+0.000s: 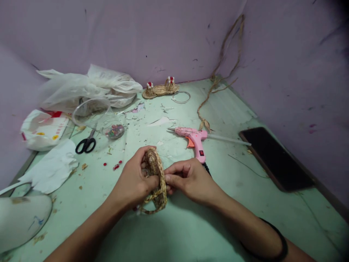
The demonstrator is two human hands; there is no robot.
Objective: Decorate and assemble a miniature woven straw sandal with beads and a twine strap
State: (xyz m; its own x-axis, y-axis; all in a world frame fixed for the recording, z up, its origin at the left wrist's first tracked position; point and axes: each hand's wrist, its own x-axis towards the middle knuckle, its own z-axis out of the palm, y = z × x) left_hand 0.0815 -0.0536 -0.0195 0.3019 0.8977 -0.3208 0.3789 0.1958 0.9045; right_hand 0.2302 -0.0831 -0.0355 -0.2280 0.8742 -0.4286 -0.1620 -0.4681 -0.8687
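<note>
My left hand (140, 178) is closed around a small woven straw sandal (156, 171), its thumb pressed on the inner face. The sandal is tilted up on its side, with a braided strap at its lower end and white beads partly hidden there. My right hand (187, 178) pinches at the braided right edge of the sandal; anything small between those fingertips is hidden. Beyond the right hand lies a pink glue gun (192, 138) with a clear glue stick in its back. A matching straw sandal (160, 90) with red and white beads stands by the back wall.
Black-handled scissors (85, 145), a clear container of beads (114, 131) and plastic bags (92, 87) are at left. Loose red beads (117, 165) lie nearer. A lamp head (24, 222) fills the lower left. At right are a phone (275, 158) and braided cord (207, 100).
</note>
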